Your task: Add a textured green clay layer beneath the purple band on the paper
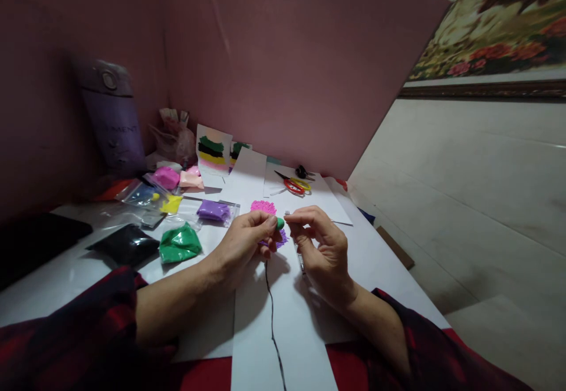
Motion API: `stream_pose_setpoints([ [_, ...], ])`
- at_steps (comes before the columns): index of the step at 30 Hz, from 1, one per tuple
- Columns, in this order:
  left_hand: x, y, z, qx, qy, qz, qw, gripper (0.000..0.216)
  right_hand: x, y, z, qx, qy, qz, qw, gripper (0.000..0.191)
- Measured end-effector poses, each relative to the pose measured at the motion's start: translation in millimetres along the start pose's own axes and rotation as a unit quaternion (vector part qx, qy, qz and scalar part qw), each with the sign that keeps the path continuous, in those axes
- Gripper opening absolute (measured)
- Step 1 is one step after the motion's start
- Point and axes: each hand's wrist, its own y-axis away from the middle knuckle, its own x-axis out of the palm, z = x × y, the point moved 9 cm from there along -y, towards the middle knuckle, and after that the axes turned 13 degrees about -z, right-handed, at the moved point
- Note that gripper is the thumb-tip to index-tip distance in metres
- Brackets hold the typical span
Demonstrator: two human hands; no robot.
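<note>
My left hand (245, 242) is closed, pinching a small green lump of clay (280, 223) on the end of a thin black wire (270, 314) that trails toward me over the white paper (274, 332). My right hand (321, 249) is closed round a slim metal tool (301, 260) whose toothed tip (287, 213) points at the green lump. A pink clay flower (263, 206) and a purple clay piece (282, 239) lie on the paper just behind and under my fingers.
Bags of clay lie to the left: green (179, 243), black (126, 243), purple (213, 210), yellow (171, 203), pink (165, 177). Red-and-yellow scissors (294, 184) lie behind. A purple bottle (112, 117) stands back left. A pink board (287, 61) walls the table.
</note>
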Motion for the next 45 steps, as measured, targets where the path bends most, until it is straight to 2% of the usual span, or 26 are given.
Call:
stream_pose_setpoints([
  [6, 1.6, 0.9, 0.8, -0.010, 0.016, 0.008, 1.000, 0.024, 0.3, 0.4, 1.6, -0.007, -0.007, 0.006, 1.000, 0.018],
  [12, 0.2, -0.7, 1.1, 0.001, 0.006, 0.006, 1.000, 0.035, 1.2, 0.6, 2.8, -0.012, -0.004, 0.010, 1.000, 0.020],
  [22, 7.1, 4.5, 0.0, -0.004, 0.006, 0.031, 0.999, 0.025, 2.6, 1.2, 2.7, 0.002, -0.029, 0.014, 0.999, 0.021],
  [28, 3.6, 1.6, 1.3, -0.001, -0.001, 0.021, 1.000, 0.031, 2.1, 0.3, 5.8, -0.016, -0.016, 0.013, 1.000, 0.022],
  [32, 1.7, -0.4, 0.1, 0.012, -0.013, 0.018, 1.000, 0.028, 1.7, 0.6, 5.3, -0.018, -0.012, 0.013, 1.000, 0.021],
  [38, 8.2, 5.1, -2.2, 0.014, -0.015, 0.035, 0.999, 0.042, 2.6, 1.0, 7.6, -0.024, -0.016, 0.017, 0.999, 0.020],
  [43, 6.3, 3.4, 0.5, 0.001, -0.015, 0.028, 1.000, 0.029, 2.6, 0.8, 6.3, -0.018, -0.028, 0.017, 0.999, 0.021],
  [45, 4.9, 1.9, 0.9, -0.001, -0.016, 0.023, 1.000, 0.032, 2.5, 0.8, 6.0, -0.019, -0.025, 0.016, 0.999, 0.019],
])
